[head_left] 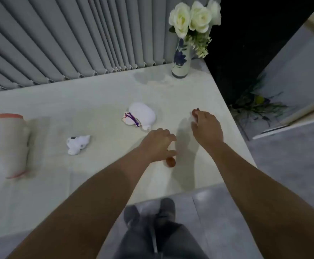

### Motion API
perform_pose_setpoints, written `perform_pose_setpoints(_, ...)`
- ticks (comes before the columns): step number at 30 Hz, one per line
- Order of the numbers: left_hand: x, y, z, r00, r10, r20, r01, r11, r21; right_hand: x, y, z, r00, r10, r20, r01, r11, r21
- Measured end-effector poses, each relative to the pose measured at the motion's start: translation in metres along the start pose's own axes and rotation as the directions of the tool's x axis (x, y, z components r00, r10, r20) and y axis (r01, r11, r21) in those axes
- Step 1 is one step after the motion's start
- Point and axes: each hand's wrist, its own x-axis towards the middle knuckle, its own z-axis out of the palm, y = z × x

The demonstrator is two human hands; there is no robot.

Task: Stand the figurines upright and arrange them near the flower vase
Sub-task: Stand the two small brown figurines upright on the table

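A white figurine with purple and red markings [142, 116] lies on its side in the middle of the pale table [96, 101]. A smaller white figurine with dark spots [77, 144] lies tipped over to its left. A small reddish-brown object [170, 162] rests on the table just under the thumb of my left hand [158, 143], whose fingers are loosely curled and not closed round it. My right hand [206, 126] is palm down with fingers spread, right of the larger figurine. The blue-flowered vase [181, 60] with white roses stands at the far right corner.
A large beige cylinder with orange rims [12, 144] lies on its side at the table's left. Grey vertical blinds [77, 38] run behind the table. The table's right edge [232, 116] drops to a dark floor with a plant [255, 103] beside it.
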Motion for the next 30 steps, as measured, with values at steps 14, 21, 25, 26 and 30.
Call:
perform_pose_setpoints(14,-0.004,-0.007,0.02,0.926,0.372,-0.064,-0.362,0.924,0.124,0.015,0.012,0.028,0.985,0.137,-0.107,-0.153,0.976,-0.154)
perform_pose_setpoints(21,0.007,-0.006,0.019,0.963,0.157,-0.218,-0.182,0.978,-0.103,0.02,0.015,0.026,0.981,0.149,-0.122,-0.159,0.985,-0.073)
perform_pose_setpoints(25,0.013,0.001,-0.001,0.945,-0.311,-0.101,0.126,0.631,-0.765,0.019,0.011,0.018,0.978,0.114,-0.173,-0.104,0.992,0.065)
perform_pose_setpoints(26,0.015,0.001,-0.005,0.927,-0.375,-0.032,0.158,0.464,-0.872,0.018,0.01,0.016,0.982,0.089,-0.168,-0.072,0.992,0.1)
perform_pose_setpoints(30,0.02,-0.005,-0.013,0.899,-0.387,0.205,0.212,-0.023,-0.977,0.023,0.007,0.016,0.994,0.016,-0.11,0.005,0.981,0.193)
